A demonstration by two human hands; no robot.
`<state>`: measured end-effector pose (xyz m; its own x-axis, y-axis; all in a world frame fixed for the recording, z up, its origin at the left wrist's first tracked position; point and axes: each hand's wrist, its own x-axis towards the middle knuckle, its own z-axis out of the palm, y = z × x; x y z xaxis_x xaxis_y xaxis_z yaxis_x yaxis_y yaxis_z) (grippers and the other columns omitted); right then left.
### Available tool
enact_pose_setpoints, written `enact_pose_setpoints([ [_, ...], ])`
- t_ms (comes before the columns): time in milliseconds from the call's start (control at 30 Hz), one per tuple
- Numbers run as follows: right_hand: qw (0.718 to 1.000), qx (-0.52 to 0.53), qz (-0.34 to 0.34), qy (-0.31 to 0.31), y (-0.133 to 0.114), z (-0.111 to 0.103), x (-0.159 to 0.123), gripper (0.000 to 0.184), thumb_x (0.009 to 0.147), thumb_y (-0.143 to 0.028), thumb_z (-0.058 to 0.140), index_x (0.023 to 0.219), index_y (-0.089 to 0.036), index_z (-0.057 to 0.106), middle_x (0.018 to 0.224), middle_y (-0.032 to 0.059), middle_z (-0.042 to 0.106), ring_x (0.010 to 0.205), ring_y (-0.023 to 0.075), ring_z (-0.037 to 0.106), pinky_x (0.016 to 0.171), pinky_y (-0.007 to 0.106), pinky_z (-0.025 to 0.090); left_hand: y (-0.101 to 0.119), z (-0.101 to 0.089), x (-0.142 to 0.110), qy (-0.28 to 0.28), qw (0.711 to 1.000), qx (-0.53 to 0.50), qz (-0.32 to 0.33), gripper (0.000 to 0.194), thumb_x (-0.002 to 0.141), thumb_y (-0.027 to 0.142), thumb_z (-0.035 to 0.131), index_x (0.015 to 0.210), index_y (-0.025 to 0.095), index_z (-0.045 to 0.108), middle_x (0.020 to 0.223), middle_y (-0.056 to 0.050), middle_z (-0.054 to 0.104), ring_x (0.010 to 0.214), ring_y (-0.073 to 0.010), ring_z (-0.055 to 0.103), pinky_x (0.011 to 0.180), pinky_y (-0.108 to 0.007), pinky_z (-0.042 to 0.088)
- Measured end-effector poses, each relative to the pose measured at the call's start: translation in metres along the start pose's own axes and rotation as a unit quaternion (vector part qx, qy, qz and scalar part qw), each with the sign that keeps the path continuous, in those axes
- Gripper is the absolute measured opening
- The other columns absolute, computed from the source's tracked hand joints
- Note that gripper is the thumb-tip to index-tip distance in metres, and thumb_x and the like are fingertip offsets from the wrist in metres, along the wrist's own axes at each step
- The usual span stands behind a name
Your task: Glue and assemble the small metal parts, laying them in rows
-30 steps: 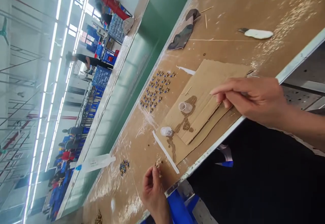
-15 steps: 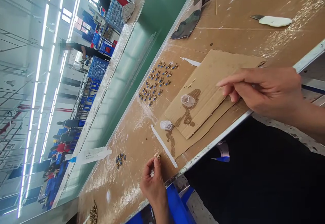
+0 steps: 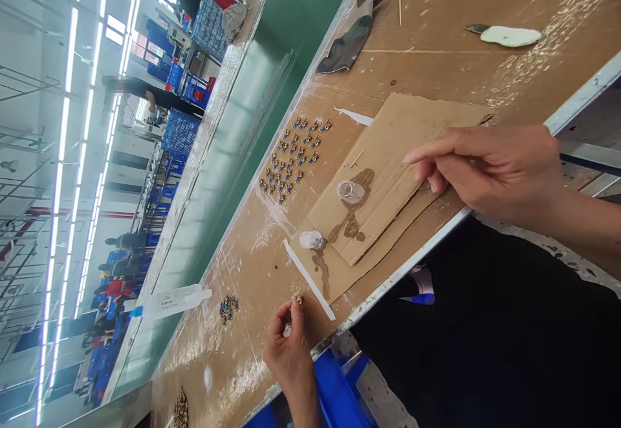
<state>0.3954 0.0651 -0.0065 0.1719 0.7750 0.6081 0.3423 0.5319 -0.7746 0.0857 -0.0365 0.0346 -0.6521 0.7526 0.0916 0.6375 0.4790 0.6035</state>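
Observation:
My left hand (image 3: 290,344) is pinched at the table's near side, with a small brass-coloured part (image 3: 299,299) between thumb and forefinger. Over the right end of the stacked cardboard (image 3: 417,117) is my right hand (image 3: 499,168), its fingers curled and pressed together; whatever they may hold cannot be made out. Two small clear cups, one on the upper cardboard (image 3: 350,191) and one at its lower left (image 3: 312,240), sit by dark wet stains. A toothpick (image 3: 357,158) lies on the cardboard. Beyond it, several small brass-and-blue parts (image 3: 291,160) stand in rows.
A loose heap of brass-and-blue parts (image 3: 228,309) lies left, near a clear squeeze bottle (image 3: 177,300). More brass pieces (image 3: 180,408) are piled at lower left. A white-handled knife (image 3: 509,35) and a camouflage cloth (image 3: 356,30) lie at the back right. People work in the distance.
The whole view has shifted slightly to the left. Both hands keep nearly the same pose and place over the table, and the objects on it stay put.

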Motion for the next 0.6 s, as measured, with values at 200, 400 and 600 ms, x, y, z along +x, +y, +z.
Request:
enact_pose_setpoints([
  [200, 1.000, 0.005, 0.004, 0.000, -0.002, 0.000, 0.000, 0.032, 0.078, 0.001, 0.040, 0.085, -0.018, 0.065, 0.066, -0.0037, 0.058, 0.051, -0.0004, 0.051, 0.047, 0.012, 0.041, -0.002, 0.000, 0.002, -0.016, 0.999, 0.031, -0.001, 0.042, 0.063, 0.056, 0.067, 0.078, 0.018, 0.070, 0.075, -0.003, 0.070, 0.075, -0.0194, 0.063, 0.072, -0.030, 0.046],
  [400, 1.000, 0.005, 0.017, 0.002, -0.002, 0.000, -0.001, 0.031, 0.078, 0.001, 0.040, 0.085, -0.017, 0.065, 0.065, -0.0030, 0.059, 0.050, 0.0003, 0.051, 0.047, 0.014, 0.041, 0.005, -0.002, 0.003, -0.029, 0.997, 0.076, 0.013, 0.037, 0.066, 0.054, 0.064, 0.077, 0.019, 0.070, 0.078, -0.003, 0.070, 0.078, -0.0202, 0.062, 0.073, -0.030, 0.044],
  [600, 1.000, 0.008, 0.010, -0.001, -0.002, 0.001, 0.000, 0.030, 0.079, -0.001, 0.041, 0.085, -0.018, 0.065, 0.065, -0.0036, 0.059, 0.050, 0.0003, 0.051, 0.048, 0.014, 0.042, 0.008, -0.002, 0.003, -0.028, 0.994, 0.100, 0.040, 0.037, 0.067, 0.054, 0.062, 0.076, 0.019, 0.070, 0.077, -0.005, 0.070, 0.078, -0.0226, 0.063, 0.072, -0.032, 0.045],
])
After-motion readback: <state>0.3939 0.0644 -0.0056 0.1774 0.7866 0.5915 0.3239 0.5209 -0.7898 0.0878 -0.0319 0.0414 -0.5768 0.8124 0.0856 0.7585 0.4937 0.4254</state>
